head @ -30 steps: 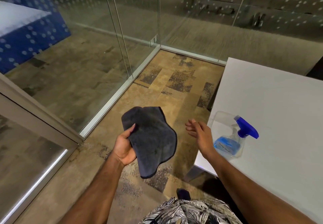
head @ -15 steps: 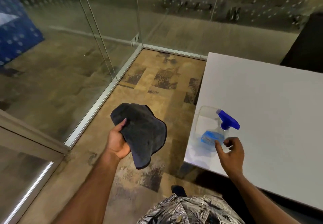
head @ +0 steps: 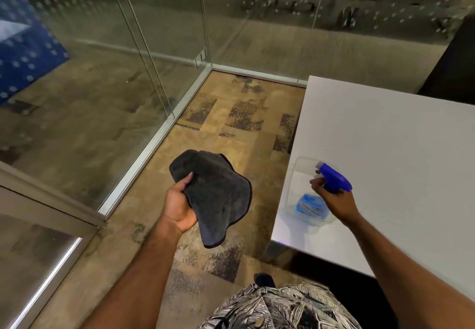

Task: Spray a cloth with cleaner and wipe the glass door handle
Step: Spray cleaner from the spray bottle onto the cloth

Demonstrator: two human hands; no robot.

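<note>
My left hand (head: 178, 206) holds a dark grey cloth (head: 218, 195) out over the carpet, thumb pressed on top, the cloth drooping down to the right. A clear spray bottle (head: 308, 206) with a blue trigger head and a little blue liquid stands on the near left corner of the white table (head: 385, 154). My right hand (head: 336, 201) is wrapped around the bottle's neck just under the trigger head, one finger curled at the trigger. No door handle shows in this view.
Glass walls (head: 154, 53) with metal floor tracks enclose the carpeted corner to the left and ahead. A metal-framed glass panel (head: 43, 228) stands at the lower left. A blue dotted surface lies beyond the glass at far left.
My right hand went from hovering beside the table to closing around the spray bottle's neck. The left hand kept hold of the cloth and the view shifted slightly right.
</note>
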